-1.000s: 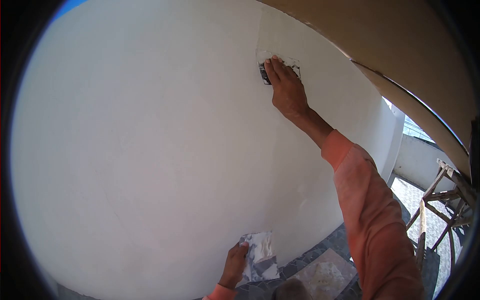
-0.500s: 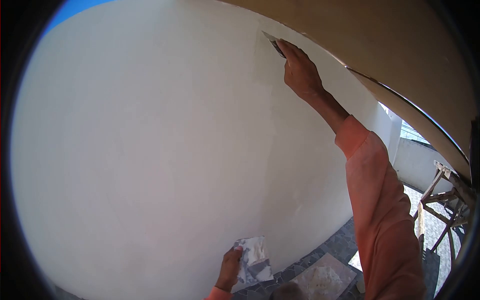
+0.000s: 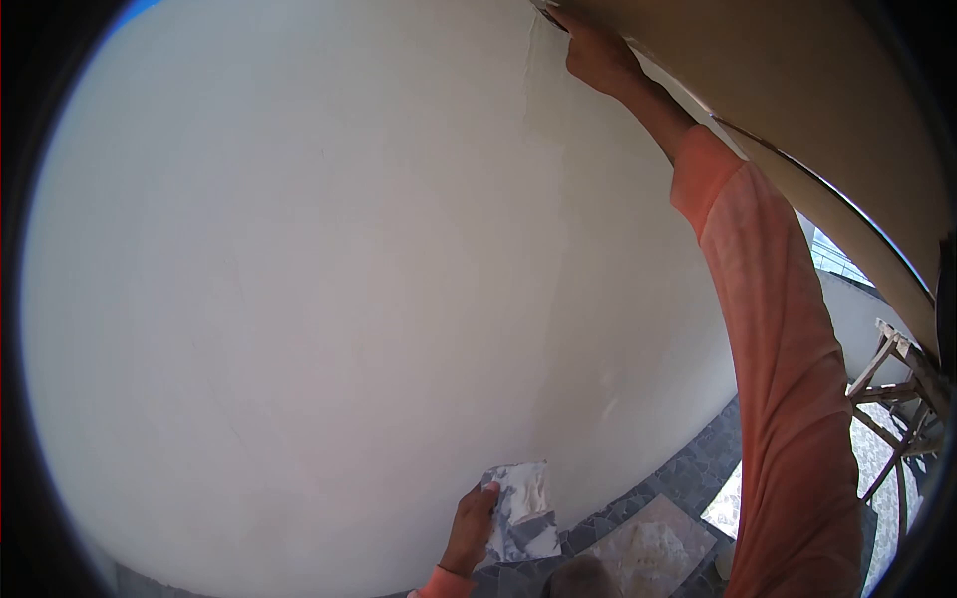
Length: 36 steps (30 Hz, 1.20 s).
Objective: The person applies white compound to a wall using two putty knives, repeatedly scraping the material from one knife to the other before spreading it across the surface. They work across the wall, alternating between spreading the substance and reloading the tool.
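Pressing the scraper blade (image 3: 547, 9) flat where the wall (image 3: 299, 299) meets the overhang (image 3: 758, 80) is best done evenly by the right hand (image 3: 598, 52) (fingers pressed together on it), while the putty-smeared plate (image 3: 520, 508) is pinched low in the left hand (image 3: 469, 528).

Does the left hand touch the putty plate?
Touching. The head view shows the left hand gripping the plate by its left edge.

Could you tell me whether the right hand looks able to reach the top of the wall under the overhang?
Probably yes: the right hand lies against the wall right under the overhang, arm stretched full, with nothing in between.
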{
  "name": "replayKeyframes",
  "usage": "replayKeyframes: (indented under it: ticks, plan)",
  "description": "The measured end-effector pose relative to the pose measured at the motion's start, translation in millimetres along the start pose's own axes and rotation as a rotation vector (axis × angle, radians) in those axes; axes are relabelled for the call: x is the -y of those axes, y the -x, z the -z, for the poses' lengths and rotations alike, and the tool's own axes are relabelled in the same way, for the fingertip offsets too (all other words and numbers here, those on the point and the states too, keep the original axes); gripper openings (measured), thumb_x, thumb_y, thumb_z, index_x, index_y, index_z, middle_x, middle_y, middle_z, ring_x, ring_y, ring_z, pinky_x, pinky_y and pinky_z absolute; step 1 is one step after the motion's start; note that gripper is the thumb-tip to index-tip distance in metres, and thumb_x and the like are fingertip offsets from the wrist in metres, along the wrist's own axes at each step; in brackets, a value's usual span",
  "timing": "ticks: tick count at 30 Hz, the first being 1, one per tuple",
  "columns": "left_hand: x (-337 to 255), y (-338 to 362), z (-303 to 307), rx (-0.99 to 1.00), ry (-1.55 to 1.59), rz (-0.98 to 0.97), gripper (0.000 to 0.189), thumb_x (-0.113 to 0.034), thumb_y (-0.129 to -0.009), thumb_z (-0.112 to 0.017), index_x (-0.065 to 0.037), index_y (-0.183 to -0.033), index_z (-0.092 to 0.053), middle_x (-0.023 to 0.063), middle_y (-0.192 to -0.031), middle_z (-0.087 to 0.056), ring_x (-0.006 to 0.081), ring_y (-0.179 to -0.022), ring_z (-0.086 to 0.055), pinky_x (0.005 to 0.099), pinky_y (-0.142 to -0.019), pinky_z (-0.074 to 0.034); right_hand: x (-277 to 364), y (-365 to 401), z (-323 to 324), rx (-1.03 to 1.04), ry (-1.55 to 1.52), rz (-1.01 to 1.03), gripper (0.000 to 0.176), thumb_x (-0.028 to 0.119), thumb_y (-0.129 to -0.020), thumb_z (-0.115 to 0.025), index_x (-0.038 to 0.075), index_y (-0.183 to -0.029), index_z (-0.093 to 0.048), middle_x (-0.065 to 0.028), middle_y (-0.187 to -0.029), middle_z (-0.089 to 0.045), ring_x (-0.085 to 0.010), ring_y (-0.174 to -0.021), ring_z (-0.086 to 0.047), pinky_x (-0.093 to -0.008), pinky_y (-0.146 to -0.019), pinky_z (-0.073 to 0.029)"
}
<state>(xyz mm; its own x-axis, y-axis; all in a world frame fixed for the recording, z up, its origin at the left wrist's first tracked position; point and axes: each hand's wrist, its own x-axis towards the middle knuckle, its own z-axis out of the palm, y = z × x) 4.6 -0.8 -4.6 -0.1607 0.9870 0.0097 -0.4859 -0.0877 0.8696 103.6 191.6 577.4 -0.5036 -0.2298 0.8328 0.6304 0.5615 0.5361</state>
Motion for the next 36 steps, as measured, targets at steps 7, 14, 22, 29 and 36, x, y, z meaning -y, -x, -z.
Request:
replayKeyframes:
  ticks: [7, 14, 22, 29, 36]
  plan:
    - [5.6, -4.1, -2.8, 0.004, 0.097, -0.016, 0.028, -0.029, -0.104, -0.056, -0.003, -0.098, -0.065, -0.0035, -0.084, -0.06, 0.0069, -0.075, -0.053, 0.025, -0.068, -0.044, 14.7, 49.0, -12.0, -0.07, 0.026, -0.008, 0.059, -0.005, -0.094, -0.045, 0.013, -0.151, -0.047, -0.0119, -0.152, -0.051, -0.0315, -0.137, -0.051, -0.0413, -0.113, -0.045]
    - [0.5, -0.7, -3.1, -0.013, 0.067, -0.008, 0.026, -0.026, -0.104, -0.055, -0.002, -0.099, -0.064, -0.003, -0.083, -0.059, 0.0076, -0.075, -0.054, 0.0254, -0.07, -0.046, 69.6, 108.3, -9.5, -0.071, 0.036, -0.01, 0.061, -0.01, -0.085, -0.053, 0.005, -0.144, -0.053, -0.0153, -0.147, -0.054, -0.0316, -0.131, -0.056, -0.0418, -0.106, -0.051]
    - [6.8, -5.0, -0.1, -0.014, 0.107, 0.005, 0.024, -0.024, -0.104, -0.055, -0.002, -0.105, -0.065, 0.002, -0.093, -0.066, 0.0123, -0.083, -0.063, 0.0293, -0.076, -0.051, 109.5, 176.1, -25.7, -0.118, 0.032, 0.1, 0.054, -0.01, -0.087, -0.054, -0.004, -0.141, -0.054, -0.0228, -0.146, -0.052, -0.0381, -0.131, -0.056, -0.0473, -0.108, -0.049]
    - [13.1, -4.5, 0.7, -0.053, 0.086, -0.05, 0.023, -0.025, -0.104, -0.056, -0.004, -0.096, -0.063, -0.0024, -0.085, -0.058, 0.0089, -0.078, -0.054, 0.0274, -0.072, -0.046, 148.5, 242.9, -20.2, -0.012, 0.079, 0.124, 0.051, -0.006, -0.092, -0.053, -0.008, -0.144, -0.048, -0.0302, -0.15, -0.044, -0.0427, -0.136, -0.051, -0.0515, -0.113, -0.044]
    - [19.6, -4.2, -9.9, -0.126, 0.203, -0.101, 0.026, -0.028, -0.105, -0.056, -0.006, -0.091, -0.061, -0.0025, -0.084, -0.058, 0.0086, -0.075, -0.056, 0.0266, -0.068, -0.047, 173.5, 304.4, 46.7, 0.131, -0.259, 0.034, 0.052, -0.011, -0.09, -0.055, -0.001, -0.141, -0.053, -0.0203, -0.141, -0.057, -0.0365, -0.131, -0.057, -0.0478, -0.106, -0.051]
